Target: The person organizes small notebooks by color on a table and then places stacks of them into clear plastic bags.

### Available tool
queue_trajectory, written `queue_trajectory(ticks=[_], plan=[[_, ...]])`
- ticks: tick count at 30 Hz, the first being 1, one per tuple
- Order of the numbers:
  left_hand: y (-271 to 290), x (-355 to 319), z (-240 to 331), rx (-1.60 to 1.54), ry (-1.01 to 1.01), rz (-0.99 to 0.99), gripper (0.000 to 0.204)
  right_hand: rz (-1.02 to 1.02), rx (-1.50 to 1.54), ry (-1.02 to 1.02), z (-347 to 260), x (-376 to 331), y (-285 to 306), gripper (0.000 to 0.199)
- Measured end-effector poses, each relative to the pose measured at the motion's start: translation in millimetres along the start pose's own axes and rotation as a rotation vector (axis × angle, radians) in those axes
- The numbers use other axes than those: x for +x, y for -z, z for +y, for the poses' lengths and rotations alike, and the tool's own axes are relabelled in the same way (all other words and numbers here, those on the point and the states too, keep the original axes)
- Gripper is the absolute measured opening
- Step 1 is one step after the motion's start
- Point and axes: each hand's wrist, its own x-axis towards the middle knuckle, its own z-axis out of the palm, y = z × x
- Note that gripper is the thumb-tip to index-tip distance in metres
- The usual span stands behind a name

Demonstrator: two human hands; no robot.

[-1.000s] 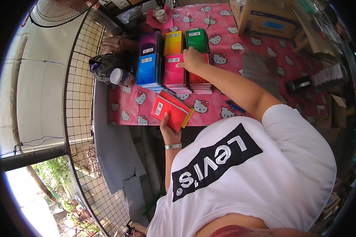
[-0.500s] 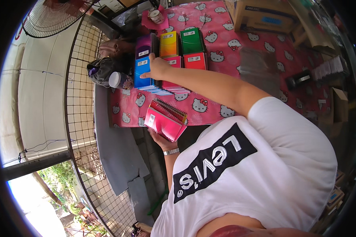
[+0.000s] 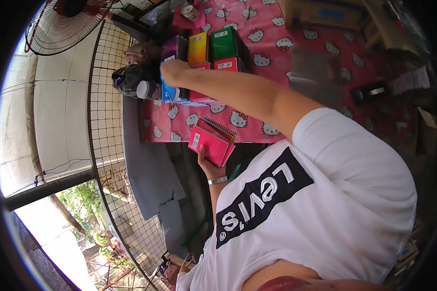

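Note:
My right hand (image 3: 174, 72) reaches across to the left end of the table and closes on a blue notebook (image 3: 171, 93) on top of a stack. Around it stand stacks of purple (image 3: 172, 48), yellow (image 3: 197, 47), green (image 3: 223, 43) and red notebooks (image 3: 226, 64). My left hand (image 3: 210, 165), with a bracelet at the wrist, holds a few pink and red spiral notebooks (image 3: 211, 141) at the table's near edge. The table wears a pink cloth with a cat pattern (image 3: 277, 72).
A wire grid panel (image 3: 107, 121) stands left of the table, with a fan (image 3: 68, 19) above it. A dark bag (image 3: 131, 80) lies at the table's left end. Clear plastic sleeves (image 3: 310, 68), a black tape dispenser (image 3: 369, 91) and a cardboard box (image 3: 325, 14) sit to the right.
My right hand has moved left from the pink and green stacks to the blue stack. My left hand has drawn the pink notebooks back to the table's near edge.

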Motion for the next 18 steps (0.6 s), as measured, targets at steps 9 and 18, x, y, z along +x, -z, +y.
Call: queue_trajectory(ticks=[9,18], plan=[[-75,-21,-52,-0.012,0.301,-0.240,0.083,-0.416,-0.264,0.655,40,-178,53,0.042],[-175,-3,-174,0.554,0.404,-0.619,0.057,-0.035,0.700,-0.394,228,-383,99,0.100]])
